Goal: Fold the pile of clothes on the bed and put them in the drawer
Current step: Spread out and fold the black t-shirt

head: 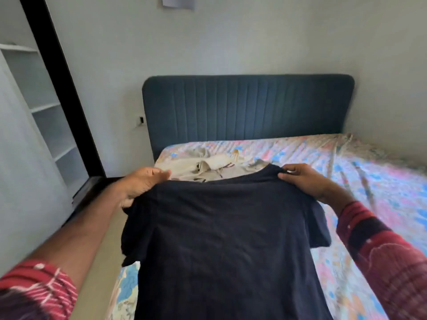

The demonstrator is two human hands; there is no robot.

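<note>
Now both hands, left (141,184) and right (305,181), are pinching the shirt (221,239) shoulders, seemingly spreading it; laying it flat on the bed (381,181) comes next.

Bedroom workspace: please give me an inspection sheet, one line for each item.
Surface: bed with a pink and blue patterned sheet, partly covered by clothes.
Job's things: dark navy T-shirt held spread out above the bed; pile of light clothes lying behind it, near the headboard.
Clutter: nothing seen.
Grip: left hand holds one shoulder of the T-shirt; right hand pinches the other shoulder.
Cables: nothing seen.
Surroundings: white shelves at the left, a grey wall with a paper on it. No drawer is visible.
</note>
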